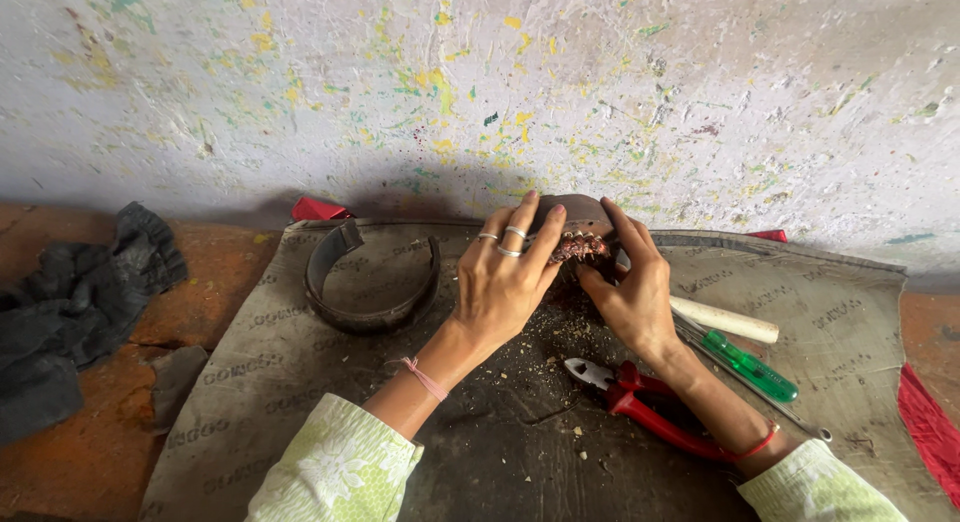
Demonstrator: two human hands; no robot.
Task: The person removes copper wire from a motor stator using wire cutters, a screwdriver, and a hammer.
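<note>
I hold a small brown piece, rounded like a shoe heel or toe, upright on the mat close to the paint-flecked wall. My left hand wraps its near side, ringed fingers curled over the top edge, while my right hand pinches it from the other side, thumb pressed low and forefinger arched over the crown. Between my hands a row of small reddish beads or studs shows on the piece; I cannot tell how they are fixed. The step in hand looks like setting or pressing that trim onto the piece, and I judge it partway done. Crumbs lie on the mat just below the piece. Red-handled pliers rest below and right of it, a green screwdriver and a white rod farther right, a dark curved band to its left, a dark cloth far left. Any next move calls for a steady left grip and fine right-hand pressure along the row.
</note>
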